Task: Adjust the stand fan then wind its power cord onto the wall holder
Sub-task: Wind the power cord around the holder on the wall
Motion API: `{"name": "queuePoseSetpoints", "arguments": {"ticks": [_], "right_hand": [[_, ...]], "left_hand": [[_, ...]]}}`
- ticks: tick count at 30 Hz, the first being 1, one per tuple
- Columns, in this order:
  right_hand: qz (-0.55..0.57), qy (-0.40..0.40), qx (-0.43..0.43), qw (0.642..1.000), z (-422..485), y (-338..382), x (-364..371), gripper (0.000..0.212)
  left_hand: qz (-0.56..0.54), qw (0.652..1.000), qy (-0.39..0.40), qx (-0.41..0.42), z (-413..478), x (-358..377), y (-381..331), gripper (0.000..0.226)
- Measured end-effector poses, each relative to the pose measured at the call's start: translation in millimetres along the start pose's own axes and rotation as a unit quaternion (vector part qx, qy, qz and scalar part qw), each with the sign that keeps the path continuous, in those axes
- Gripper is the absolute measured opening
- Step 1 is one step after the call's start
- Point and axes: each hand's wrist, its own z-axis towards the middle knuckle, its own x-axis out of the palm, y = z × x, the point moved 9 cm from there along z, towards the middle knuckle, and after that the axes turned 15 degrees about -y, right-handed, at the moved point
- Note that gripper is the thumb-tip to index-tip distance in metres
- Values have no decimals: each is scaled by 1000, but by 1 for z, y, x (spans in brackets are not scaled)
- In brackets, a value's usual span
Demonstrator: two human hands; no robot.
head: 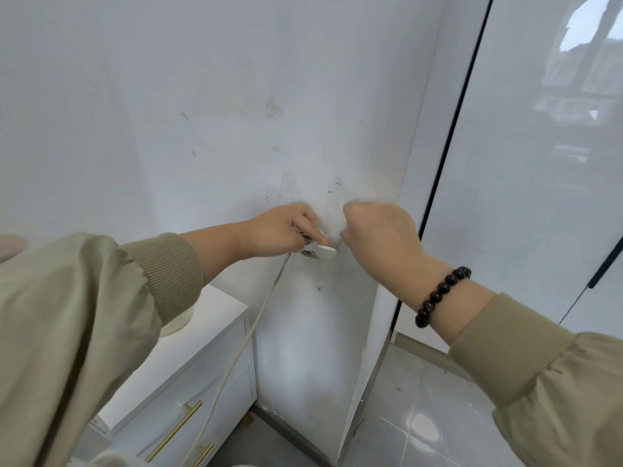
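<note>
**Desk:** What do you have on the head view?

**Operator:** I'm looking down at a scuffed white wall. Both hands are up against it, close together but not touching. The wall holder, a small white round piece, sits on the wall between them.

**Desk:** Left hand?

**Operator:** My left hand is at the holder's left edge, fingers curled round the power cord. I see something dark and striped under the fingers, right at the holder. I can't make out what it is.

**Desk:** And the cord?

**Operator:** The cord is pale and thin. It drops from that hand, down and to the left, across the front of a white cabinet, and leaves the near edge of the view.

**Desk:** Right hand?

**Operator:** My right hand is just right of the holder, knuckles toward me, fingers curled in toward the wall. I can't tell whether it pinches anything, because the fingertips are hidden behind the hand. A bracelet of dark beads sits on that wrist, above an olive ribbed cuff.

**Desk:** Surroundings?

**Operator:** The cabinet stands low on the left, with brass handles on its drawers. A glossy white panel with a dark edge strip runs up the right side. The floor near right is grey tile.
</note>
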Motion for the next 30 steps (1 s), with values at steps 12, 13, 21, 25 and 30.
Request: {"name": "queuePoseSetpoints", "arguments": {"ticks": [12, 13, 21, 25, 30], "right_hand": [[203, -31, 90, 975, 13, -8, -12, 28], [194, -42, 85, 976, 14, -8, -14, 28], [185, -99, -27, 977, 27, 3, -17, 23], [205, -91, -17, 975, 48, 18, -5, 27], [180, 6, -48, 983, 61, 49, 34, 17]], "left_hand": [[-69, 996, -26, -41, 1, -6, 10, 51], [-105, 991, -48, -66, 1, -12, 15, 48], [-119, 961, -96, -229, -7, -34, 78, 33], [-140, 954, -45, -263, -11, -22, 79, 32], [-175, 941, -72, -282, -12, -30, 85, 24]]}}
